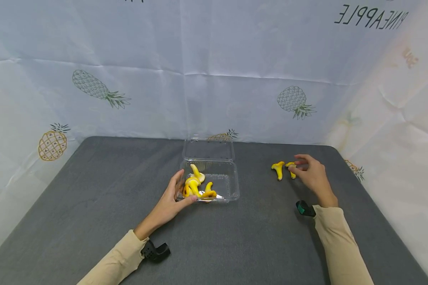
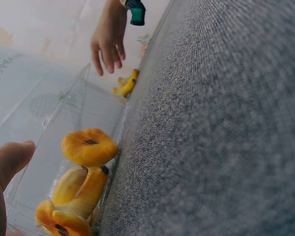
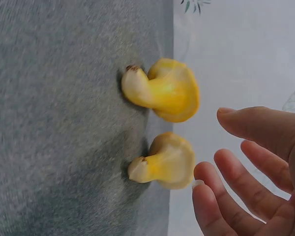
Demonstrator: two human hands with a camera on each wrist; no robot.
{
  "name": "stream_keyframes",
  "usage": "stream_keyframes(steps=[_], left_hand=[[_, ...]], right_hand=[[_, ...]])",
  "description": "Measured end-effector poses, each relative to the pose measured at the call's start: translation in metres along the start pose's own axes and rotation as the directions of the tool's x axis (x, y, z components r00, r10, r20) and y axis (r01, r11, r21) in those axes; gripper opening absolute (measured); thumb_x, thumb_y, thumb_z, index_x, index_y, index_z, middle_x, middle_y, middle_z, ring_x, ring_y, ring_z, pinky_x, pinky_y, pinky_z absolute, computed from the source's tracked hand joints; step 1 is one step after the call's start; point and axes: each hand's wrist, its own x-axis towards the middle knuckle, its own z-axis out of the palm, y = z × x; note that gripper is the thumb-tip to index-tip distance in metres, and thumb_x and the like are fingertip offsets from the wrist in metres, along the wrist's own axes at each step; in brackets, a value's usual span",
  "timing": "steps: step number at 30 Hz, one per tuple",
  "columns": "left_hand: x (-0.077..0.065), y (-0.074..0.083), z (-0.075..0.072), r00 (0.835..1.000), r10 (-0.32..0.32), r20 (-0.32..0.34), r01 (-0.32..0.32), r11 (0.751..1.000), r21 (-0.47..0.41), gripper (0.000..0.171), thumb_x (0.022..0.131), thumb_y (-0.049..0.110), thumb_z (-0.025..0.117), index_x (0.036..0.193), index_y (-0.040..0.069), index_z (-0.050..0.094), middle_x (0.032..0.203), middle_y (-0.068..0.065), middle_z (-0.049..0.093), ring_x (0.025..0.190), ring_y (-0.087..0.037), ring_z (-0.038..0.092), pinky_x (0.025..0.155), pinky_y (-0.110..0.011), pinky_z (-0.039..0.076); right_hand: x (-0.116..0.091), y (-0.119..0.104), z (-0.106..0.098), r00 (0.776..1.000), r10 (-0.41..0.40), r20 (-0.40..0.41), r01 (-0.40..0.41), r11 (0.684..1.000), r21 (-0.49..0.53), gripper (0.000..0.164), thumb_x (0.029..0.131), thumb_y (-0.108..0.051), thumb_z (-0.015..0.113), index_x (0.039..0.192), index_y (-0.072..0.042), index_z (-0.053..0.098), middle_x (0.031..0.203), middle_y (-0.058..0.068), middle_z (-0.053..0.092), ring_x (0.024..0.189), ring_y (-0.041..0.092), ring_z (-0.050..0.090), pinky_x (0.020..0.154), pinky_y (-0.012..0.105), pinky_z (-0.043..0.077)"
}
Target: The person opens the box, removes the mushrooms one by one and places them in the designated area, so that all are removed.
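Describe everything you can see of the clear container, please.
The clear container looks like thin, shiny plastic: a rectangular tray, its see-through lid open at the far edge. It rests upright on the grey table, yellow mushrooms lying mostly in its left half. The left hand holds its near left corner.

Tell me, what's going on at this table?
A person is handling yellow mushroom-shaped pieces. Their left hand holds the near left side of a clear plastic box, whose lid is open at the back. Several yellow pieces lie inside. Two more pieces are on the grey table to the right of the box. The right hand is open, close to the right-hand one, with no grip on it yet.
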Motion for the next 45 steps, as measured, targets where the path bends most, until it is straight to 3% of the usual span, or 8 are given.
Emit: stream_keyframes(steps=[13,21,34,45], left_hand=[[0.0,0.0,0.001,1.0,-0.004,-0.001,0.004,1.0,-0.002,0.091,0.095,0.027,0.068,0.16,0.012,0.005,0.168,-0.015,0.003,0.152,-0.044,0.015,0.12,-0.064,0.021],[0.0,-0.001,0.001,1.0,-0.002,-0.001,0.002,1.0,-0.006,0.091,0.095,0.027,0.068,0.16,0.012,0.005,0.167,-0.015,0.003,0.152,-0.044,0.015,0.12,-0.063,0.021],[0.0,0.0,0.0,1.0,-0.011,-0.002,0.011,1.0,0.002,0.091,0.095,0.027,0.068,0.16,0.013,0.005,0.168,-0.015,0.003,0.152,-0.044,0.014,0.12,-0.064,0.021],[0.0,0.001,0.0,1.0,-0.006,0.001,0.006,1.0,-0.004,0.091,0.095,0.026,0.068,0.16,0.012,0.005,0.167,-0.015,0.003,0.152,-0.044,0.014,0.119,-0.064,0.021]], right_hand=[[-0.004,-0.018,0.0,0.997,-0.071,0.027,0.07,0.997,0.025,0.047,0.095,-0.014,0.067,0.137,0.003,0.052,0.125,0.029,0.062,0.106,0.044,0.065,0.076,0.048,0.06],[-0.006,-0.032,0.004,0.987,-0.142,0.081,0.138,0.989,0.054,0.045,0.095,-0.012,0.067,0.135,0.002,0.054,0.124,0.026,0.061,0.107,0.041,0.064,0.09,0.056,0.055],[-0.01,-0.055,0.01,0.968,-0.206,0.143,0.193,0.976,0.098,0.044,0.093,-0.009,0.07,0.133,0.0,0.056,0.123,0.024,0.062,0.111,0.039,0.065,0.094,0.052,0.055],[-0.012,-0.076,0.019,0.939,-0.273,0.208,0.25,0.959,0.13,0.039,0.092,-0.009,0.07,0.129,0.0,0.059,0.13,0.022,0.061,0.116,0.04,0.061,0.099,0.053,0.051]])
